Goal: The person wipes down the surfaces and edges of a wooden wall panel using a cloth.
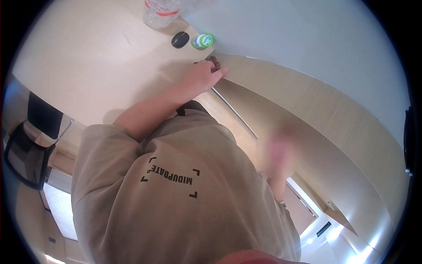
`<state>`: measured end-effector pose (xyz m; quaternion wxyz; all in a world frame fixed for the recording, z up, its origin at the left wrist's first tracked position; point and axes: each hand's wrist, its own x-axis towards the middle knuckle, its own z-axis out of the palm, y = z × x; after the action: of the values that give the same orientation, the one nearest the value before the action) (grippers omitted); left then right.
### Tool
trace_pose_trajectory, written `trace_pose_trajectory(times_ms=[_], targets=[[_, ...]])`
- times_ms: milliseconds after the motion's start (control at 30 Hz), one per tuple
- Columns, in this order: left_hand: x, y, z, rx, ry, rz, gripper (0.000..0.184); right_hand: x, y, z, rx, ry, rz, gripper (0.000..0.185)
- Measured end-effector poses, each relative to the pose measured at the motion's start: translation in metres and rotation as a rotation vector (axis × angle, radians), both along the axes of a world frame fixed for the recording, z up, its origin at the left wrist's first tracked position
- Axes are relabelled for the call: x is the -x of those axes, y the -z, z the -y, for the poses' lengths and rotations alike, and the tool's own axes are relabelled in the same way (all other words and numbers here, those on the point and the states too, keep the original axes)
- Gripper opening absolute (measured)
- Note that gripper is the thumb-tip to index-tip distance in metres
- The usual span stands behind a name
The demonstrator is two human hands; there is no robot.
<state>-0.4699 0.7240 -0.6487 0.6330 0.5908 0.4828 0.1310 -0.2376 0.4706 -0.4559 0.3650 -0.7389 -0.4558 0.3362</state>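
Green-topped bottle (202,41) near left hand (205,75); clear plastic container (159,17) farther, contents unclear.

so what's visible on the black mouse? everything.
The black mouse is a rounded oval with a smooth shell, plastic by its look; no cord shows, and button details are too small to make out. It lies flat on the pale tabletop, between the large clear bottle and the small green-topped bottle, touching neither. The left hand is off it.
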Motion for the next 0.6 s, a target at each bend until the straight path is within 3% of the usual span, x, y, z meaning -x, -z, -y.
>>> trace_pose_trajectory(times_ms=[200, 300, 400, 467, 600], targets=[[-0.003, 0.009, 0.004, -0.035, -0.035, 0.006, 0.056, 0.006, -0.004, -0.007, 0.005, -0.092, 0.099, 0.023], [0.0, 0.004, 0.002, 0.057, -0.059, 0.055, 0.048, 0.01, -0.008, -0.01, 0.054, -0.07, 0.125, 0.022], [-0.009, 0.024, 0.009, 0.318, -0.172, 0.176, 0.035, 0.01, -0.007, -0.011, 0.034, -0.112, 0.187, 0.023], [-0.01, 0.022, 0.013, 0.202, -0.196, 0.145, 0.03, 0.008, -0.005, -0.01, 0.032, -0.113, 0.187, 0.022], [-0.01, -0.018, 0.028, -0.276, -0.307, 0.423, 0.026, 0.001, -0.001, -0.005, 0.025, -0.084, 0.082, 0.02]])
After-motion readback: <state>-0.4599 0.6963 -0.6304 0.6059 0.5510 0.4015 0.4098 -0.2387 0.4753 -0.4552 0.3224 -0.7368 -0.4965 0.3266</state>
